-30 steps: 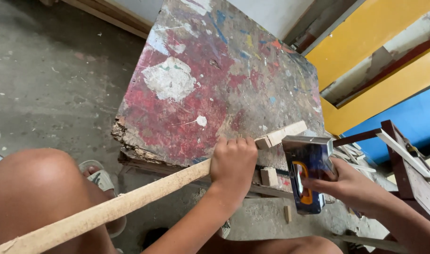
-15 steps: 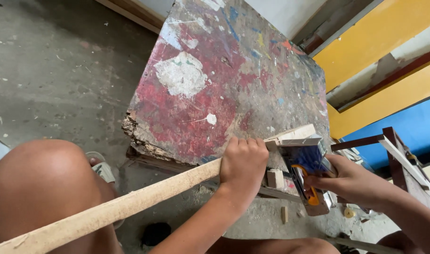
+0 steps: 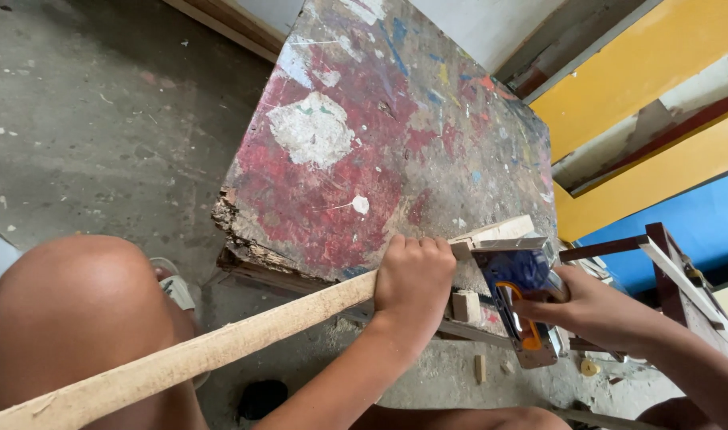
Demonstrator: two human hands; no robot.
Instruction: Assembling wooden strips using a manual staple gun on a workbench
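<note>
From the head camera, the left hand (image 3: 412,275) is closed in a fist around a long wooden stick (image 3: 221,346), pinning its far end against the near edge of a paint-spattered board (image 3: 380,143). The right hand (image 3: 595,306) grips a blue tool with an orange trigger (image 3: 523,306), fingers wrapped round its handle, its head pressed against the stick's end. This looks like the fastening step; the next move seems to call for a steady stick and a firm squeeze with the tool held square. A small wood block (image 3: 465,306) sits just under the stick. The person's bare knee (image 3: 77,310) lies close beside the stick, and a dark red wooden frame (image 3: 667,263) crowds the right forearm. Yellow boards (image 3: 643,72) lean beyond.
</note>
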